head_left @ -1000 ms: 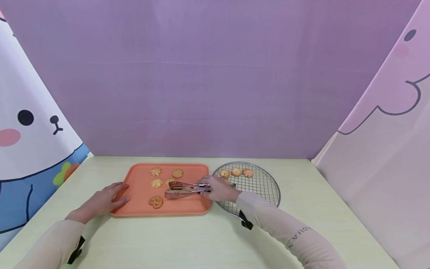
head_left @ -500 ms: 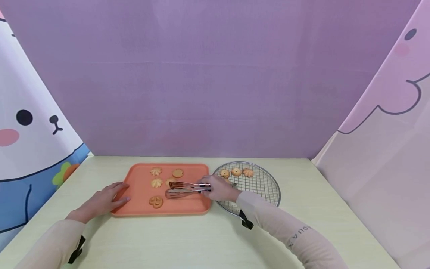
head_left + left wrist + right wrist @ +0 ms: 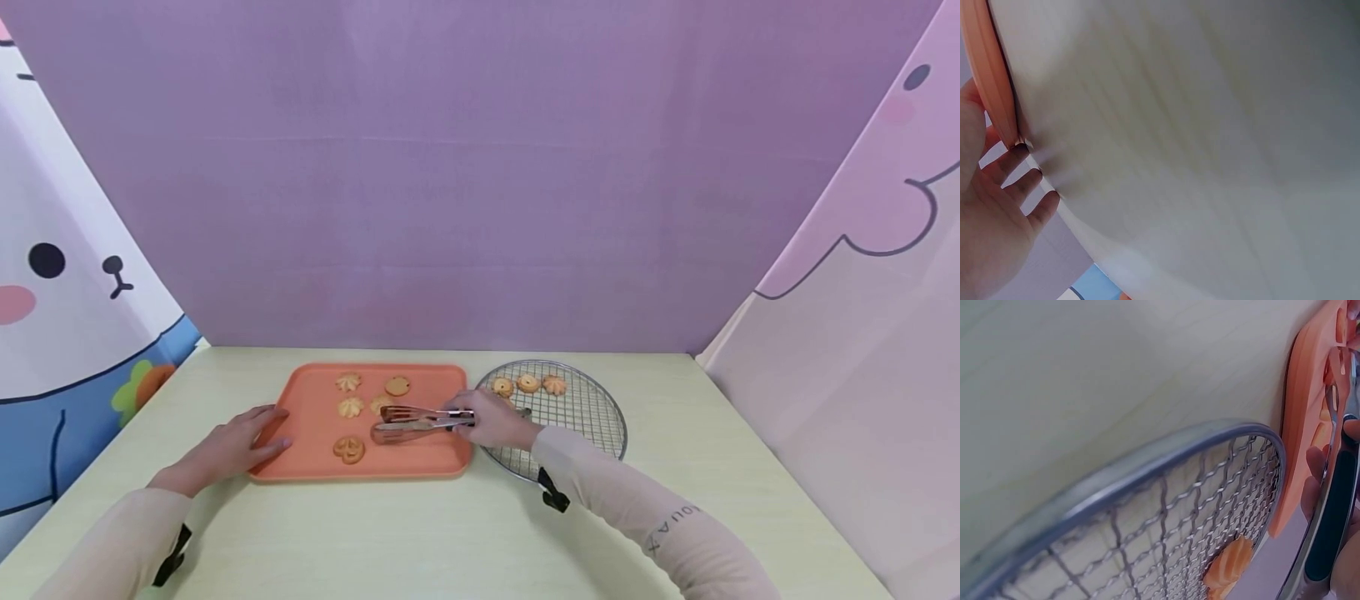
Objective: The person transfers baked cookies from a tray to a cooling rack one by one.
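Observation:
My right hand (image 3: 495, 419) grips a pair of metal tongs (image 3: 411, 425) with dark handle grips, held over the right half of an orange tray (image 3: 303, 425). The tongs' two ends stand apart, and no cookie shows between them. They partly cover one cookie (image 3: 378, 404). Also on the tray lie two flower-shaped cookies (image 3: 350, 407), a round cookie (image 3: 397, 386) and a pretzel-shaped cookie (image 3: 348, 449). At the tray's left edge rests my left hand (image 3: 231, 446), its thumb over the rim. The left wrist view has its fingers (image 3: 1016, 162) spread beside that rim.
A round wire cooling rack (image 3: 592, 425) stands right of the tray, under my right wrist. Several cookies (image 3: 528, 383) sit on its back part, one partly hidden by my hand. A purple backdrop (image 3: 480, 208) rises behind the pale table (image 3: 375, 542).
The tongs and right hand have shifted very slightly to the right. My left hand, the tray and the cookies look nearly the same.

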The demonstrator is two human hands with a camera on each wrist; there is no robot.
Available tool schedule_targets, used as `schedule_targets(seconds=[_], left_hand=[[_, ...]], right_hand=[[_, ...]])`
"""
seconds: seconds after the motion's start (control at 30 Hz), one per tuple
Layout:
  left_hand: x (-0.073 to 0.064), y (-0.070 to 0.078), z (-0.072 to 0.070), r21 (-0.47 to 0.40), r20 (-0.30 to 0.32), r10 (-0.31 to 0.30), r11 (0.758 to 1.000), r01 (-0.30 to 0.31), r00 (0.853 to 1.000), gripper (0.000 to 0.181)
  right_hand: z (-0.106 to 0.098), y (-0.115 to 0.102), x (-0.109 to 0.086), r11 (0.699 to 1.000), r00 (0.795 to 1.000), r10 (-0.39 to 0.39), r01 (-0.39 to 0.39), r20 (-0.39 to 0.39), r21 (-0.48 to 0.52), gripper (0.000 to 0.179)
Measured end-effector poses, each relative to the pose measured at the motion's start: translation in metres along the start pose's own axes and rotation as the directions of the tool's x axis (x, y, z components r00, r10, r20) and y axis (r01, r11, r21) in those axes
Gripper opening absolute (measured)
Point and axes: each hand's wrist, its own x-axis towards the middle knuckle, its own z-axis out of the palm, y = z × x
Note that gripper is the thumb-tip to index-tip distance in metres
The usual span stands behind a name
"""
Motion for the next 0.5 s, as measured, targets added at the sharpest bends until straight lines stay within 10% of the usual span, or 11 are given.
schedule_targets(seconds=[0.5], left_hand=[[0.0008, 0.0009, 0.0005, -0.006, 0.013, -0.009, 1.0, 0.009, 1.0, 0.072]], right_hand=[[-0.001, -0.0041, -0.0006, 1.0, 1.0, 0.0, -0.001, 0.026, 0.026, 0.031]])
